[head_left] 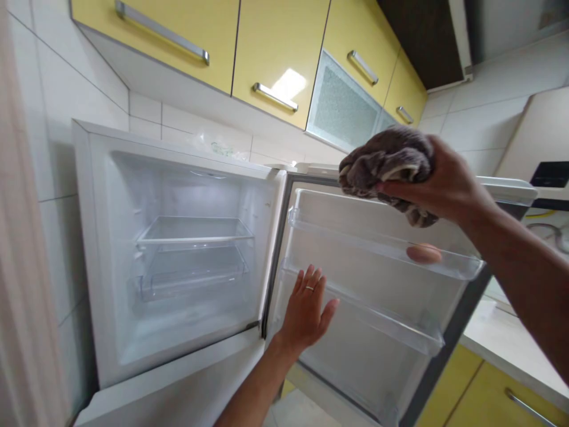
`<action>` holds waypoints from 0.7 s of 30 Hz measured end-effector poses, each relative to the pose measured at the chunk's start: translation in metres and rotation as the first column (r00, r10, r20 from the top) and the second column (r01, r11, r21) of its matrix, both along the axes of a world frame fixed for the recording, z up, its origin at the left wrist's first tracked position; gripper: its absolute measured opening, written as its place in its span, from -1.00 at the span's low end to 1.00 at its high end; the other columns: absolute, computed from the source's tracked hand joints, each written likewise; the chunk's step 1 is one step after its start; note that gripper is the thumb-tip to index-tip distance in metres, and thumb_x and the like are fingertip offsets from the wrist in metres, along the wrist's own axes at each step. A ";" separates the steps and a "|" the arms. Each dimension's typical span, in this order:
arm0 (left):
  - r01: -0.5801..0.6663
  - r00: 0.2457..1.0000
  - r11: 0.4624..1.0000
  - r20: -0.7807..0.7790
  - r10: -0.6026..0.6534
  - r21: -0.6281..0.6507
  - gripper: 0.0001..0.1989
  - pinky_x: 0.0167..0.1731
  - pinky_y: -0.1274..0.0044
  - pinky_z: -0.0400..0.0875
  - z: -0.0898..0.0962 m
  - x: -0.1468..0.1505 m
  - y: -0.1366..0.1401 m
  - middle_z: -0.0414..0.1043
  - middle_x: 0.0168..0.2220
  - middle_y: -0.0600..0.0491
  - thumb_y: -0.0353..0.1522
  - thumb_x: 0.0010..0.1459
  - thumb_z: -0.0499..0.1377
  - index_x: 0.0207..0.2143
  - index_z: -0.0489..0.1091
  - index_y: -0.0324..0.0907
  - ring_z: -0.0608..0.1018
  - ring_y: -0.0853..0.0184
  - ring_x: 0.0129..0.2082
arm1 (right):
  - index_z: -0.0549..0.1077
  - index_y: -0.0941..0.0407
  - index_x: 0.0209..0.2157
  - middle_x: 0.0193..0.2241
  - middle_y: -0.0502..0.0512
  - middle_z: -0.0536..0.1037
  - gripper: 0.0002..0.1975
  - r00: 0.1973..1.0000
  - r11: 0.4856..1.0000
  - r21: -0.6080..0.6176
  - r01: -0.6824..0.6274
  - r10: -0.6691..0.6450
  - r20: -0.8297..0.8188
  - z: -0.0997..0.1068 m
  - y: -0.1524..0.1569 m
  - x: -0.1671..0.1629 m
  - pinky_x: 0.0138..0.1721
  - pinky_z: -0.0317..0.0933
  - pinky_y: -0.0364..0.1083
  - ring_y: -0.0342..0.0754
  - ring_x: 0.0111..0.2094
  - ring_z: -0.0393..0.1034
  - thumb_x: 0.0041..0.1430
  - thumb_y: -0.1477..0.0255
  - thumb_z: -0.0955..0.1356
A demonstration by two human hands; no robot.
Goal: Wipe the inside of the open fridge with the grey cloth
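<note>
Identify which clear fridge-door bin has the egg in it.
The top door bin, with the brown egg near its outer end, below the right hand; the bin beneath shows none.

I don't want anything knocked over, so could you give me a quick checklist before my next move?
1. Crumpled brown-and-cream cloth gripped: ok, your right hand holds it.
2. Left hand free of objects: ok, fingers spread.
3. Left hand clear of the white refrigerator door: cannot tell, contact isn't visible.
4. Door open: ok, swung wide.
5. Transparent plastic upper door bin free of breakables: not ok, a brown oval egg appears to lie there.
6. Transparent flat shelf inside the refrigerator in place: ok.
</note>
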State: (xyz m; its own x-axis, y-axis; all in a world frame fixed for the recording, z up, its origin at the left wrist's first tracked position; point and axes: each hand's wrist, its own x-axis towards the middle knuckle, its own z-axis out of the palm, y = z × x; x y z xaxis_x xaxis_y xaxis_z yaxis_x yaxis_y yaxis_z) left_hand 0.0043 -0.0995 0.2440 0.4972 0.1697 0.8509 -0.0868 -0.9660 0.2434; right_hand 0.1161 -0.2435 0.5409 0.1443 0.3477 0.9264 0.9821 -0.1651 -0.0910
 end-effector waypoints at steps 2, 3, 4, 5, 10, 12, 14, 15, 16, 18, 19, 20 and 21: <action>-0.018 0.999 0.999 -0.029 0.019 0.043 -0.56 0.31 0.04 0.23 0.004 0.011 -0.001 0.43 0.20 -0.28 -0.20 0.37 0.04 0.15 0.36 -0.30 0.33 -0.01 0.34 | 0.52 0.26 0.00 -0.31 0.09 0.59 -0.23 0.982 0.949 -0.253 0.189 -0.181 0.053 0.004 0.013 0.010 -0.19 0.20 0.01 -0.09 -0.33 0.37 -0.29 0.21 0.61; -0.029 0.999 0.998 -0.042 0.031 0.057 -0.58 0.25 0.08 0.32 0.005 0.015 -0.001 0.50 0.11 -0.26 -0.19 0.37 0.05 0.09 0.40 -0.30 0.43 0.00 0.25 | 0.53 0.26 -0.02 -0.33 0.08 0.59 -0.27 0.974 0.903 -0.365 0.225 -0.207 0.087 0.003 0.023 0.015 -0.21 0.19 -0.01 -0.10 -0.35 0.35 -0.25 0.21 0.61; -0.043 0.997 0.997 -0.055 0.047 0.066 -0.60 0.16 0.12 0.39 0.007 0.018 -0.001 0.56 0.00 -0.22 -0.17 0.38 0.05 0.02 0.45 -0.27 0.52 0.02 0.13 | 0.52 0.25 0.00 -0.32 0.09 0.60 -0.29 0.973 0.855 -0.463 0.232 -0.204 0.109 -0.002 0.034 0.020 -0.22 0.19 -0.04 -0.09 -0.36 0.36 -0.21 0.22 0.60; -0.055 0.996 0.996 -0.071 0.061 0.074 -0.62 0.06 0.17 0.45 0.008 0.019 -0.001 0.59 -0.12 -0.18 -0.15 0.38 0.05 -0.06 0.48 -0.24 0.57 0.06 0.01 | 0.50 0.22 0.05 -0.27 0.11 0.61 -0.29 0.976 0.811 -0.543 0.217 -0.183 0.117 -0.007 0.047 0.023 -0.22 0.20 -0.06 -0.06 -0.33 0.39 -0.16 0.23 0.59; -0.083 0.990 0.992 -0.104 0.093 0.095 -0.65 -0.15 0.33 0.38 0.011 0.023 0.005 0.57 -0.35 -0.03 -0.16 0.39 0.05 -0.28 0.51 -0.17 0.57 0.21 -0.24 | 0.36 0.13 0.19 0.02 0.20 0.56 -0.31 0.995 0.726 -0.686 0.056 0.014 0.095 -0.028 0.117 0.024 -0.08 0.26 -0.04 0.12 -0.06 0.45 0.03 0.25 0.52; -0.091 0.990 0.992 -0.101 0.099 0.083 -0.65 -0.18 0.34 0.34 0.011 0.025 0.006 0.57 -0.37 -0.01 -0.15 0.37 0.09 -0.33 0.51 -0.18 0.56 0.21 -0.25 | 0.37 0.14 0.16 0.03 0.19 0.56 -0.37 0.993 0.690 -0.723 0.011 0.077 0.088 -0.027 0.139 0.019 -0.06 0.26 -0.05 0.11 -0.03 0.45 0.07 0.28 0.49; -0.101 0.989 0.993 -0.100 0.106 0.060 -0.67 -0.22 0.36 0.31 0.011 0.028 0.007 0.57 -0.38 0.02 -0.13 0.30 0.16 -0.38 0.51 -0.17 0.55 0.21 -0.27 | 0.39 0.12 0.12 0.00 0.16 0.56 -0.41 0.993 0.635 -0.772 0.011 0.087 0.086 -0.021 0.154 0.013 -0.08 0.26 -0.07 0.09 -0.05 0.45 0.06 0.31 0.49; -0.107 0.989 0.993 -0.099 0.112 0.047 -0.68 -0.23 0.37 0.29 0.011 0.029 0.007 0.57 -0.39 0.03 -0.13 0.26 0.19 -0.39 0.52 -0.16 0.55 0.22 -0.28 | 0.39 0.12 0.11 -0.01 0.15 0.57 -0.42 0.992 0.608 -0.794 0.027 0.078 0.094 -0.019 0.158 0.010 -0.10 0.26 -0.07 0.09 -0.06 0.46 0.05 0.31 0.49; -0.116 0.988 0.993 -0.095 0.119 0.037 -0.70 -0.25 0.38 0.27 0.011 0.030 0.007 0.56 -0.40 0.04 -0.12 0.22 0.22 -0.41 0.52 -0.15 0.54 0.22 -0.29 | 0.39 0.11 0.10 -0.01 0.15 0.57 -0.43 0.992 0.584 -0.810 0.050 0.063 0.106 -0.016 0.159 0.009 -0.12 0.26 -0.07 0.09 -0.07 0.46 0.04 0.30 0.49; -0.133 0.986 0.991 -0.093 0.136 0.031 -0.74 -0.27 0.40 0.24 0.011 0.031 0.008 0.55 -0.42 0.05 -0.14 0.18 0.26 -0.42 0.53 -0.13 0.53 0.21 -0.30 | 0.40 0.10 0.07 -0.03 0.15 0.57 -0.46 0.993 0.545 -0.834 0.084 0.028 0.118 -0.013 0.156 0.008 -0.15 0.27 -0.07 0.09 -0.09 0.47 0.06 0.27 0.47; -0.139 0.985 0.990 -0.094 0.142 0.033 -0.76 -0.28 0.40 0.23 0.011 0.032 0.007 0.55 -0.42 0.05 -0.15 0.18 0.27 -0.42 0.53 -0.12 0.53 0.21 -0.30 | 0.40 0.10 0.05 -0.04 0.15 0.58 -0.49 0.994 0.522 -0.849 0.085 0.016 0.109 -0.012 0.152 0.009 -0.16 0.27 -0.07 0.09 -0.09 0.47 0.07 0.26 0.46; -0.144 0.985 0.989 -0.096 0.146 0.035 -0.77 -0.27 0.40 0.23 0.011 0.032 0.007 0.55 -0.42 0.06 -0.17 0.18 0.27 -0.42 0.54 -0.11 0.52 0.21 -0.30 | 0.41 0.09 0.02 -0.07 0.13 0.59 -0.52 0.996 0.499 -0.863 0.076 0.006 0.091 -0.011 0.146 0.011 -0.16 0.28 -0.07 0.09 -0.10 0.48 0.06 0.25 0.45; -0.146 0.984 0.989 -0.097 0.149 0.037 -0.78 -0.27 0.40 0.23 0.011 0.033 0.007 0.55 -0.42 0.06 -0.18 0.19 0.28 -0.42 0.53 -0.11 0.52 0.20 -0.30 | 0.42 0.09 -0.01 -0.08 0.12 0.59 -0.54 0.998 0.479 -0.876 0.059 -0.005 0.064 -0.010 0.140 0.014 -0.17 0.29 -0.07 0.08 -0.11 0.48 0.05 0.24 0.45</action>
State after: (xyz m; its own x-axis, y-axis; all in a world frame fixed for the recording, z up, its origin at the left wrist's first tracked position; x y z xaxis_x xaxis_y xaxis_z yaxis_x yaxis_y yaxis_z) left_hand 0.0370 -0.0922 0.2545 0.5510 0.2229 0.8042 0.0804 -0.9734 0.2148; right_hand 0.1305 -0.1040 0.5313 0.1398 0.9791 0.1478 0.9728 -0.1637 0.1642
